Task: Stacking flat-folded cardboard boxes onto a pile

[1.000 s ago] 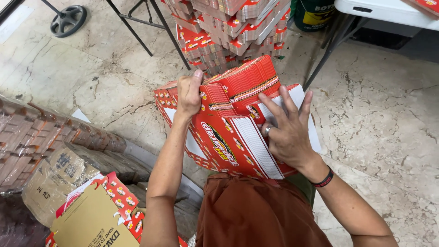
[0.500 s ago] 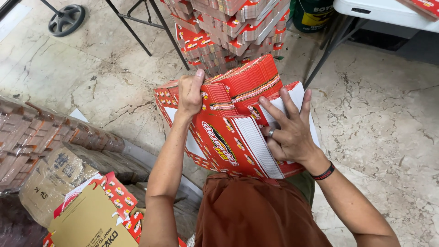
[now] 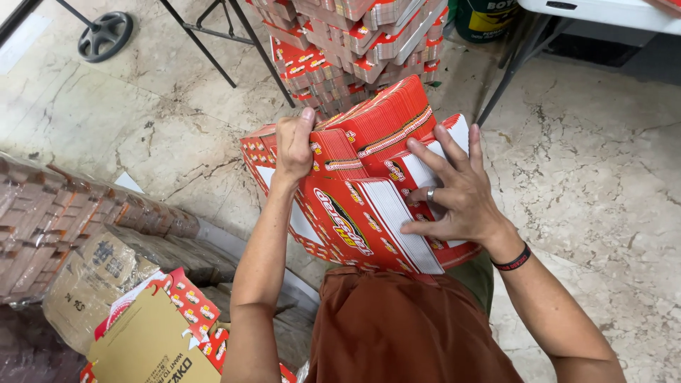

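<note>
Marble floor, folded boxes piled ahead. My left hand clenches the carton stack's top edge; right hand lies flat, fingers spread, steadying it on my lap.

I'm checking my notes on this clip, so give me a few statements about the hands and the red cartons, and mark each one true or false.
1. The left hand grips the top edge of the stack of flat red cartons. True.
2. The right hand lies flat on the stack, fingers spread. True.
3. The right hand wears no ring. False: a ring shows on one finger.
4. A black wristband sits on the left wrist. False: it is on the right wrist.
5. The pile of red cartons ahead stands on a table. False: it rests on the stone floor.
</note>
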